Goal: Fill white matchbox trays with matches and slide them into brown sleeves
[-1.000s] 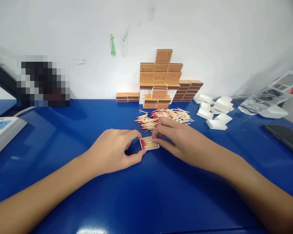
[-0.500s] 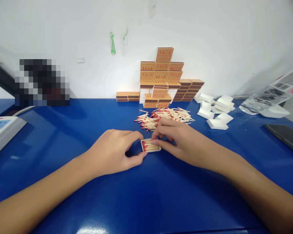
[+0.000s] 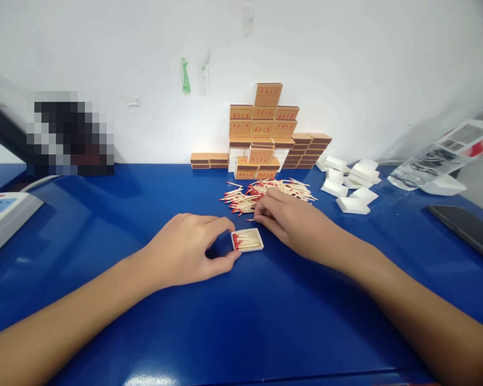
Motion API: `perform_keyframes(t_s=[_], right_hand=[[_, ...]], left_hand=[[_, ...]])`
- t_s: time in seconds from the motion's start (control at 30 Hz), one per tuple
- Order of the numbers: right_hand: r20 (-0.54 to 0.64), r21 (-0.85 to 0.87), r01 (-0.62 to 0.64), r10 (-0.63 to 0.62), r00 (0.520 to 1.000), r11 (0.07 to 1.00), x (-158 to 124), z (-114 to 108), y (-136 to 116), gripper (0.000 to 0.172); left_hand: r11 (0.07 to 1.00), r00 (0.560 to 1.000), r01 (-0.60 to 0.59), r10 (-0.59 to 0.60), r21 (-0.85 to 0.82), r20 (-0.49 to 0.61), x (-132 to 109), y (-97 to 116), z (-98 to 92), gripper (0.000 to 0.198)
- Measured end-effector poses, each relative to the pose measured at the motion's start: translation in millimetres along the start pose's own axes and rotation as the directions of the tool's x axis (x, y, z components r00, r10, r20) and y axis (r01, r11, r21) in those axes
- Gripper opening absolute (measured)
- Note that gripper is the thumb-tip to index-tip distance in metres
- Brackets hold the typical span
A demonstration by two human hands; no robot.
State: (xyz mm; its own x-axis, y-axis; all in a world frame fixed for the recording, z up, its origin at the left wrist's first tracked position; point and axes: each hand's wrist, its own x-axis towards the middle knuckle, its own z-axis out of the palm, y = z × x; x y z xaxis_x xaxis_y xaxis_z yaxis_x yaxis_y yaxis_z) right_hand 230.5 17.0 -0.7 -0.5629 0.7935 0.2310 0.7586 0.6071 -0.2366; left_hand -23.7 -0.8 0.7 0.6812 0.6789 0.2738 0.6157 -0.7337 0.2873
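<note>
A small white matchbox tray (image 3: 256,249) lies on the blue table, with several red-headed matches (image 3: 247,239) side by side in it, heads to the left. The thumb and index finger of my left hand (image 3: 189,249) grip the tray's left end. Just behind and to the right of the tray, my right hand (image 3: 298,220) pinches a match (image 3: 250,220) whose dark head points left; the rest of that match is hidden by the fingers. Beyond this hand spreads a loose pile of matches (image 3: 241,203), partly covered by it.
Stacked matchboxes (image 3: 262,128) stand against the wall behind the pile. White empty trays (image 3: 353,205) lie heaped at the right, beside a tilted clear bottle (image 3: 416,166) and a dark phone (image 3: 462,230). A grey-white device (image 3: 12,220) sits at the left edge.
My right hand has moved from above the tray back to the near edge of the pile, and a match now shows at its fingertips. My left hand has stayed on the tray.
</note>
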Motion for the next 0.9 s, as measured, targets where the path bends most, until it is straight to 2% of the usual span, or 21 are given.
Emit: perform_keyframes(t_s=[0.1,0.33,0.47,0.6,0.77,0.9], right_hand=[[-0.017,0.008,0.005,-0.005,1.000,1.000,-1.3,-1.2,-3.3,0.012],[0.071,-0.090,-0.039,0.045,0.996,0.995,-2.1,2.5,-0.3,0.012],[0.022,0.038,0.001,-0.002,1.000,0.999,-6.4,-4.0,-13.4,0.011],[0.027,0.122,0.067,-0.071,0.997,0.990,-9.7,-8.6,-23.6,0.013],[-0.129,-0.001,0.005,-0.005,0.992,1.000,-7.5,-9.2,-8.0,0.013],[-0.137,-0.071,0.018,-0.027,0.990,0.997,-2.2,-1.7,2.6,0.009]], left_hand=[[0.999,0.999,0.031,-0.031,0.005,-0.011,1.0,-0.6,0.2,0.022],[1.000,1.000,0.018,-0.018,-0.006,-0.005,1.1,-0.1,1.2,0.022],[1.000,1.000,0.019,-0.019,-0.007,-0.009,1.0,0.7,0.4,0.020],[1.000,1.000,0.015,-0.015,0.005,-0.015,1.4,0.7,0.0,0.021],[1.000,1.000,-0.014,0.013,-0.018,-0.023,0.2,-0.1,1.4,0.022],[0.997,0.998,-0.061,0.062,-0.043,0.022,-0.8,1.6,1.6,0.022]])
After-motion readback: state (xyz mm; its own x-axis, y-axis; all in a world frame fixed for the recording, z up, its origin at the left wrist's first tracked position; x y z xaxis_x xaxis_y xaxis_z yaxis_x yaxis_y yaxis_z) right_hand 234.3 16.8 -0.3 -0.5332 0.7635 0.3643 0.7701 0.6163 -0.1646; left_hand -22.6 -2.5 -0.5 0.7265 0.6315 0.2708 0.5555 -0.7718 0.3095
